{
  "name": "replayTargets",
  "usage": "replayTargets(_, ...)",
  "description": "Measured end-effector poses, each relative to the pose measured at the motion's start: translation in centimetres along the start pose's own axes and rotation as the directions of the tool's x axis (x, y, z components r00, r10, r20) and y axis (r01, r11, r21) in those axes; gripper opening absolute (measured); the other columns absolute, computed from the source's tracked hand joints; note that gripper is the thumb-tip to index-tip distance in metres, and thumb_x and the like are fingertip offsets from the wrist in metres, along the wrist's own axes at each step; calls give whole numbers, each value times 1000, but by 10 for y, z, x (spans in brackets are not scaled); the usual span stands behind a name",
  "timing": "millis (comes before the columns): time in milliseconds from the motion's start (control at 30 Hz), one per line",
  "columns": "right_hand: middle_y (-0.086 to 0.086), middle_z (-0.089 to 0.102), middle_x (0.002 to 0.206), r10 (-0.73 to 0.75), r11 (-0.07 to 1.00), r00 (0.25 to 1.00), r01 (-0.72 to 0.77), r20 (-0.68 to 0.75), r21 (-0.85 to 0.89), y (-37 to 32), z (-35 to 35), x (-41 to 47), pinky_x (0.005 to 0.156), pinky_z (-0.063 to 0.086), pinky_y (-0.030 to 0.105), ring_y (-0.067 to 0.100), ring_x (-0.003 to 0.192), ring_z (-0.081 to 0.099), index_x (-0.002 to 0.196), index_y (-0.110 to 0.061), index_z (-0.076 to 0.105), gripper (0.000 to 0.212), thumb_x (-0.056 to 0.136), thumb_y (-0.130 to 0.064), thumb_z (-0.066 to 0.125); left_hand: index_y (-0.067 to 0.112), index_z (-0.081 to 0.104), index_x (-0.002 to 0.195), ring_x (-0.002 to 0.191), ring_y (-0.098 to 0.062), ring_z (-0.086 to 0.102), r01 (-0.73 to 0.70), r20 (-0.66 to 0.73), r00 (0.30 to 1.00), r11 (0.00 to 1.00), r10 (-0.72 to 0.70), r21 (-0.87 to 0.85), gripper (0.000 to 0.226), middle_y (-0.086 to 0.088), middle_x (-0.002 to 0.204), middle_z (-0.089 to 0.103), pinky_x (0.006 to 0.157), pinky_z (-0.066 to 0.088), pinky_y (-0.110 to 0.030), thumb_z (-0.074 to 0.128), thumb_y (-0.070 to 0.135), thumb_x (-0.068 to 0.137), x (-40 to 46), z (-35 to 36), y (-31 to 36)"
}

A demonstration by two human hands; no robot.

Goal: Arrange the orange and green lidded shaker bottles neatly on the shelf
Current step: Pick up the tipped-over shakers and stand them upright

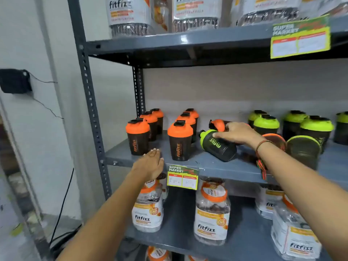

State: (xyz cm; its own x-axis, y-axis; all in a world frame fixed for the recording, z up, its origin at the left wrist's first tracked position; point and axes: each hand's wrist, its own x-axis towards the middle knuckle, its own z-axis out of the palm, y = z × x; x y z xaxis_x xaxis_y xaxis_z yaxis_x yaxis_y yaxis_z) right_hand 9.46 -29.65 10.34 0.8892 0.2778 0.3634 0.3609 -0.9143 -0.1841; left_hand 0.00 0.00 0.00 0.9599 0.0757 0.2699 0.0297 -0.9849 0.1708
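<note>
On the grey middle shelf [188, 162] two rows of upright orange-lidded shaker bottles [179, 141] stand at the left. Several upright green-lidded bottles [266, 124] stand at the back right. A green-lidded bottle [219, 146] lies on its side mid-shelf, and my right hand [238, 133] rests on top of it with fingers spread. Behind it lies a tipped orange-lidded bottle [218, 125]. Two more bottles lie down at the right, bases toward me, one orange [275, 140] and one green [303, 149]. My left hand [150, 162] hovers flat and empty at the shelf's front edge, left of centre.
A price tag [182, 178] hangs from the shelf edge. Clear jars with orange lids [211, 211] fill the shelf below, and similar jars stand on the shelf above. The rack's grey upright post [90, 102] stands at the left, beside a white wall.
</note>
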Motion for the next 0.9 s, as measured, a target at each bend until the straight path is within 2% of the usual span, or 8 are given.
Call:
replayTargets(100, 6, 59, 80, 28, 997, 987, -16, 159, -74, 2, 13, 16, 54, 33, 29, 27, 79, 58, 69, -19, 45, 69, 68, -88, 51, 8, 18, 148, 145, -23, 19, 26, 72, 997, 1000, -26, 7, 57, -11, 159, 17, 118, 15, -39, 20, 36, 99, 17, 2, -1)
replayTargets(167, -1, 53, 70, 59, 994, 973, -38, 225, -98, -3, 22, 21, 54, 35, 28, 19, 69, 55, 65, -21, 49, 73, 59, -94, 51, 8, 15, 149, 147, -21, 14, 20, 116, 993, 1000, -22, 19, 58, -10, 160, 13, 120, 13, -38, 19, 36, 99, 26, 3, -1)
replayTargets(267, -3, 53, 77, 78, 990, 944, -34, 322, -139, -7, 28, 25, 79, 51, 36, 24, 84, 59, 72, -22, 52, 80, 43, -97, 53, 9, 13, 150, 147, -19, 11, 6, 123, 992, 999, -11, 40, 58, -9, 160, 10, 121, 11, -38, 17, 36, 99, 33, 8, 0)
replayTargets(333, 0, 55, 86, 87, 991, 938, -46, 336, -127, -8, 32, 27, 90, 51, 42, 28, 95, 58, 78, -22, 54, 80, 40, -93, 57, 10, 14, 149, 147, -19, 11, 5, 108, 994, 999, -10, 47, 58, -9, 160, 10, 121, 12, -38, 17, 37, 99, 36, 10, -2)
replayTargets(567, 4, 64, 96, 93, 988, 977, -115, 194, 103, -6, 46, 14, 64, 42, 33, 24, 88, 59, 77, -25, 51, 62, 57, -83, 64, 12, 20, 149, 146, -19, 16, 0, 51, 999, 1000, -1, 26, 57, -8, 159, 17, 119, 13, -38, 18, 38, 98, 30, 13, 0)
replayTargets(667, 5, 66, 103, 113, 959, 991, -129, 77, 253, -9, 47, -1, 68, 42, 33, 24, 90, 59, 86, -25, 55, 61, 63, -79, 67, 13, 21, 148, 146, -19, 16, 2, 39, 999, 1000, -3, 20, 57, -8, 159, 18, 119, 13, -38, 18, 38, 98, 28, 12, 0)
replayTargets(767, 2, 67, 110, 151, 902, 988, -123, -36, 414, -14, 43, -21, 84, 48, 36, 26, 102, 62, 112, -23, 60, 70, 65, -75, 71, 12, 23, 148, 146, -19, 18, -2, 33, 999, 1000, 2, 8, 57, -8, 158, 20, 120, 15, -39, 18, 38, 97, 27, 11, 0)
replayTargets(900, -4, 68, 107, 239, 760, 953, -63, -188, 647, -17, 24, -50, 82, 51, 34, 19, 100, 64, 116, -25, 59, 72, 61, -68, 79, 11, 25, 147, 145, -21, 21, -18, 25, 1000, 1000, 18, -1, 57, -10, 158, 22, 119, 18, -40, 19, 38, 97, 24, 10, 0)
